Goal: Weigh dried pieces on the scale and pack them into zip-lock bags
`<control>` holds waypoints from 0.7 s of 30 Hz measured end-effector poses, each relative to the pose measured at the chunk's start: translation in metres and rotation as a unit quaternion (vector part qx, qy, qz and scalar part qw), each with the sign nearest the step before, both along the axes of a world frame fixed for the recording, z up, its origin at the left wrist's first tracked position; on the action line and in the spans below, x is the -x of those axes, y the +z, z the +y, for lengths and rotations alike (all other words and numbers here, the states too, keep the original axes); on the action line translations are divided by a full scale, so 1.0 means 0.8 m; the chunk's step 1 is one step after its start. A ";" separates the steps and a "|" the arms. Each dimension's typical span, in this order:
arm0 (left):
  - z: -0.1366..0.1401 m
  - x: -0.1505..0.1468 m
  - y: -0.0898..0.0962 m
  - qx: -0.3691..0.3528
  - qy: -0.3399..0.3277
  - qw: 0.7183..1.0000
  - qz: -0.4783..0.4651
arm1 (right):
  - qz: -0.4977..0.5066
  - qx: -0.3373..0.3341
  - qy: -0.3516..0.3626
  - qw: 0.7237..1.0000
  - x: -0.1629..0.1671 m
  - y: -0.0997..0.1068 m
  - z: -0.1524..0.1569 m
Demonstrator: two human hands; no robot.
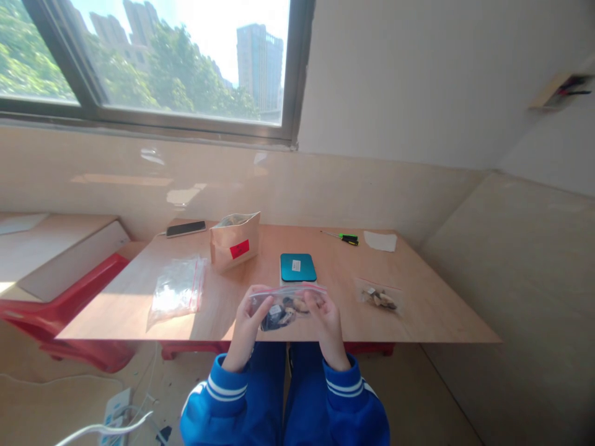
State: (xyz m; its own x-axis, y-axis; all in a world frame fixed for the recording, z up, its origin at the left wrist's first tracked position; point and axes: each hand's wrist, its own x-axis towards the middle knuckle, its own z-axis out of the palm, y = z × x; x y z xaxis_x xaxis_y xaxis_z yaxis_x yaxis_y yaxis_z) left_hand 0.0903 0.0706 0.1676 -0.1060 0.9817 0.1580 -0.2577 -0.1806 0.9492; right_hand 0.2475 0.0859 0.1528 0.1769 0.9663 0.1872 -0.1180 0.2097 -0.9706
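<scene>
A clear zip bag with a red-edged seal hangs between my hands near the table's front edge. Inside are brownish dried pieces and a small packet with a white label. My left hand pinches the bag's left top corner, thumb in front. My right hand grips the top right corner in the same manner. Just beyond the bag sits a teal square scale with a white sticker on its top. To the right lies another clear zip bag holding similar brown pieces.
A kraft pouch with a red label stands open at the back left. Flat clear bags lie left, a phone behind them. Screwdrivers and white paper lie back right. A red chair stands beside the table.
</scene>
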 end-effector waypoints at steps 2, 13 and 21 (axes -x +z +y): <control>0.000 -0.001 0.000 0.012 0.003 1.000 0.012 | -0.005 0.006 0.007 1.000 0.000 -0.002 0.001; 0.006 0.000 0.004 0.038 0.016 0.997 0.064 | -0.051 0.010 -0.020 0.998 -0.005 -0.005 0.003; 0.002 0.005 0.011 0.043 0.026 0.995 0.081 | -0.029 0.005 0.019 0.999 -0.007 0.003 -0.001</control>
State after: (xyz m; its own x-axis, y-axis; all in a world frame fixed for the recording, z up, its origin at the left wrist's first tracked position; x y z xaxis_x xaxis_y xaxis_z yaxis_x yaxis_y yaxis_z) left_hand 0.0864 0.0725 0.1760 -0.1361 0.9864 0.0926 -0.0923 -0.1056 0.9901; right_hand 0.2531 0.0852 0.1553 0.1300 0.9737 0.1870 -0.0699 0.1971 -0.9779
